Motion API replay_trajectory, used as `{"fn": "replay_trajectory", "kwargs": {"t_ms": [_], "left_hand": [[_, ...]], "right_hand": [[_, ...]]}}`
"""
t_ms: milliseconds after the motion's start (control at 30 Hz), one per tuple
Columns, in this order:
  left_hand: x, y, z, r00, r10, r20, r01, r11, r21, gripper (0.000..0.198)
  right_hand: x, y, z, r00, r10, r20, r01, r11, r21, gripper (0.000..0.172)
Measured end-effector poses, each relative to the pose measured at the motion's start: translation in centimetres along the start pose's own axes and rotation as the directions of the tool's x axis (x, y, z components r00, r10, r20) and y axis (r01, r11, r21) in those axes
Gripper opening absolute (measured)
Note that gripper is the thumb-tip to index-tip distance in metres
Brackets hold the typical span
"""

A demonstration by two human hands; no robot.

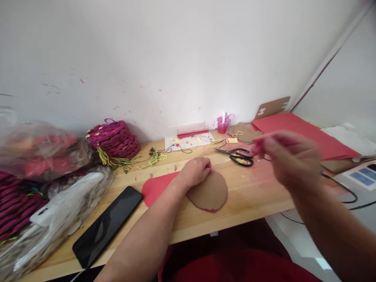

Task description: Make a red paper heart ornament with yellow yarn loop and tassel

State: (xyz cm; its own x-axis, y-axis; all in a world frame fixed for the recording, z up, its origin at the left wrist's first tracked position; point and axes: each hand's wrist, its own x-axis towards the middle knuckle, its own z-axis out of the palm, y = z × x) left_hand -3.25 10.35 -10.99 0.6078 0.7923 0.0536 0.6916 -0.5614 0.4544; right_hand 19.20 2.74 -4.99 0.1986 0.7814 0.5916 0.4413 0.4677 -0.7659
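Note:
My left hand (pixel 196 171) rests with curled fingers on the upper left edge of a round brown cardboard disc (pixel 209 192), holding it against the table. Along its lower edge the disc has a ragged pink rim. Partly under my left forearm lies a piece of red paper (pixel 158 188). My right hand (pixel 293 158) is raised over the right side of the table, blurred, its thumb and fingers pinched together. Pink colours its fingertips, and I cannot make out what is between them. Black-handled scissors (pixel 239 155) lie between the two hands, blades partly apart.
A black phone (pixel 108 225) lies at left, near plastic bags (pixel 67 207). Behind stand a magenta coiled basket (pixel 114 139) with yellow-green tassels, a sheet of star stickers (pixel 189 141) and a pink cup (pixel 223 124). Red sheets (pixel 308 133) are stacked at right.

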Motion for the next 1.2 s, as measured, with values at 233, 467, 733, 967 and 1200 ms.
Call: {"fn": "replay_trajectory", "kwargs": {"t_ms": [233,467,733,967,1200], "left_hand": [[-0.1,0.2,-0.1,1.000,0.000,-0.002,0.000,1.000,0.017,0.011],[-0.1,0.3,-0.1,1.000,0.013,-0.002,-0.012,0.999,0.041,0.016],[-0.1,0.4,-0.2,1.000,0.003,-0.008,-0.002,0.998,0.059,0.020],[-0.1,0.3,0.0,1.000,-0.006,-0.016,0.007,0.998,0.063,0.021],[-0.2,0.4,-0.1,1.000,-0.002,-0.011,0.003,0.998,0.064,0.021]], "right_hand": [[-2.6,6.3,3.3,0.967,0.227,0.118,-0.228,0.974,-0.005,0.028],[-3.0,6.9,3.0,0.962,0.202,0.186,-0.173,0.972,-0.160,0.026],[-3.2,6.7,3.4,0.950,0.121,0.287,-0.026,0.950,-0.311,0.029],[-3.2,7.1,3.5,0.937,0.084,0.339,0.033,0.945,-0.326,0.028],[-3.3,7.0,3.5,0.924,0.051,0.380,0.086,0.939,-0.334,0.029]]}}
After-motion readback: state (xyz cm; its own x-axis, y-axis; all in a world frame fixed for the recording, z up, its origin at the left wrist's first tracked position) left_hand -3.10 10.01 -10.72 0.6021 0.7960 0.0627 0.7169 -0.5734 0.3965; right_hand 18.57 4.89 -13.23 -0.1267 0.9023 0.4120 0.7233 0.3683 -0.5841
